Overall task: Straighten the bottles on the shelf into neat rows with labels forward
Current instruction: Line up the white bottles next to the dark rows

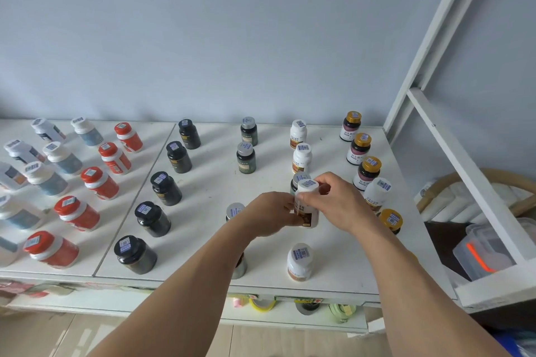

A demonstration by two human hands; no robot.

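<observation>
A white bottle with a brown label (307,206) is held over the middle of the white shelf (208,188). My left hand (272,214) grips its lower body from the left, and my right hand (339,203) grips it near the cap from the right. A grey-capped bottle (298,178) stands just behind it, partly hidden. Two more white bottles (301,158) stand in a column behind that, and another white bottle (299,262) stands near the front edge. Dark green bottles (246,158), black bottles (166,188) and gold-capped bottles (366,172) form columns.
Red-capped bottles (100,182) and blue-labelled white-capped bottles (62,158) line the left panel. A white shelf upright (429,46) rises on the right, with a clear plastic box (481,252) beyond it. A grey-capped bottle (235,210) stands behind my left wrist. Tape rolls (261,303) sit on the lower shelf.
</observation>
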